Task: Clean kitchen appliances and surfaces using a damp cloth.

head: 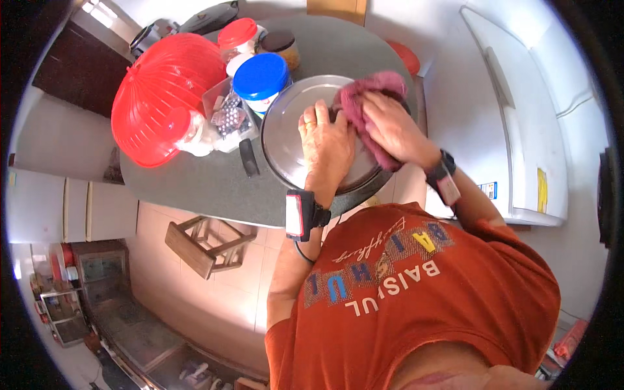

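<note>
A large round pan lid [287, 131] with a shiny rim lies on the dark grey table in front of me. My left hand [325, 141] is on top of it, thumb and fingers around the dark knob [334, 114] at its centre, which is mostly hidden. Under my right hand [392, 126] a pink cloth [360, 105] is bunched, pressed against the lid's right side and hanging over its edge. What lies beneath the lid cannot be made out.
Left of the lid stand a blue-capped tub [261, 78], a clear plastic bin [234, 117] of small packets, and a red mesh food cover [170, 92]. A black strip-like object [249, 157] lies on the table [204, 180]. A wooden stool [209, 243] stands below; a white refrigerator [468, 122] is at right.
</note>
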`<state>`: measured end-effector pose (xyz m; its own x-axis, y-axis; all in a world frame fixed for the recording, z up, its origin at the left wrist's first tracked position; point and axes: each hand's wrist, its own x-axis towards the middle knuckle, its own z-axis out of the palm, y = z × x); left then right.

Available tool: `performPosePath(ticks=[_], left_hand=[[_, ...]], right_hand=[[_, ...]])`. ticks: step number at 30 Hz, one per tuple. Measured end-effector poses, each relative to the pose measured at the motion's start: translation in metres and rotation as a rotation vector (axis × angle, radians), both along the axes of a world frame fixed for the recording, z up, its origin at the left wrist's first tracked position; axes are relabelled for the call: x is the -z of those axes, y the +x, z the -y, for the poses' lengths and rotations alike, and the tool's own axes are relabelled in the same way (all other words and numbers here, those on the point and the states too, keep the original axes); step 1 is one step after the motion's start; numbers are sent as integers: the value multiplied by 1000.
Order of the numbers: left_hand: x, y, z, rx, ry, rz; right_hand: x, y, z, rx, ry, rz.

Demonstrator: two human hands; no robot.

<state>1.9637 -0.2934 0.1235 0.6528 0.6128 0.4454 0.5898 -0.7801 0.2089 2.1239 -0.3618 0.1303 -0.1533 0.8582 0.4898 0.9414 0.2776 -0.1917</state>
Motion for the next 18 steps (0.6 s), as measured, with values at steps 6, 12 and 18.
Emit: performPosePath(ticks=[6,12,18], left_hand=[[-3,4,0,-5,5,40],[-1,5,1,-51,8,102],[-4,15,3,-156,-60,127]], right_hand=[[0,29,-78,-202,-172,-21],[14,35,-146,-458,-126,-35],[20,14,-193,-283,-337,-23]])
